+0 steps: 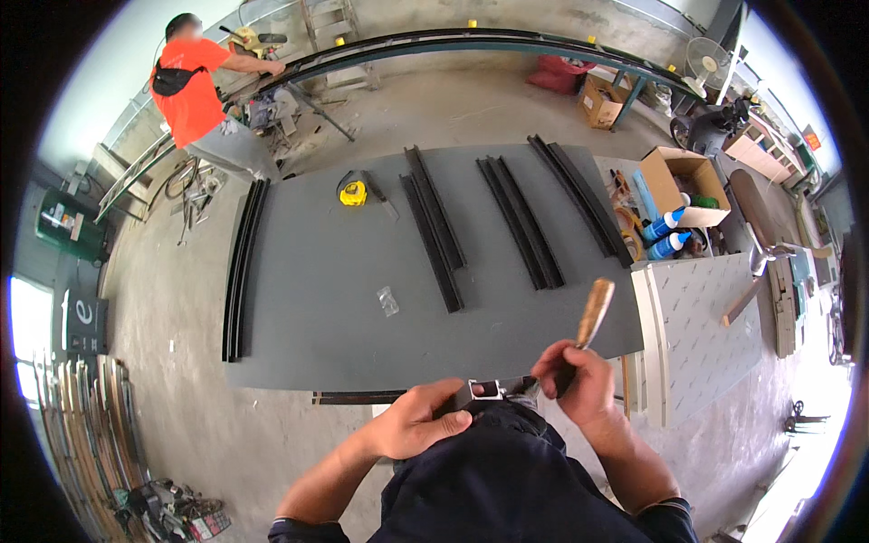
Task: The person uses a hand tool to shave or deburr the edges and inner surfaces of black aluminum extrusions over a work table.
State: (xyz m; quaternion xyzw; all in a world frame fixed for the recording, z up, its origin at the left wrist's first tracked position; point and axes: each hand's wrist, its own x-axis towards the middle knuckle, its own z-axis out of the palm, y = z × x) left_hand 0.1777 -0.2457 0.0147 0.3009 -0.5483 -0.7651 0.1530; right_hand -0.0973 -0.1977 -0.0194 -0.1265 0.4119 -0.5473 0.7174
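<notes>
Left hand point(416, 423) grasping metal bar point(473, 396), right hand point(584, 378) grasping brown-handled tool point(595, 312), tape measure point(353, 193) at eleven o'clock on worktop point(317, 330)

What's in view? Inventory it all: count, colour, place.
Tabletop: one, grey, centre
Bar groups: four, black, tabletop
Tape measure: one, yellow, far tabletop
Packet: one, clear, tabletop
Bottles: two, blue, right
Cardboard boxes: two or more, brown, right
Panels: stacked, whitish, right
Fan: one, white, far right
Co-worker: one, orange top, far left
Other clutter: many, mixed, edges
Profile: one, silver, near edge
Tool: one, brown handle, near edge
Left grip: one, bare, on profile
Right grip: one, bare, on tool
</notes>
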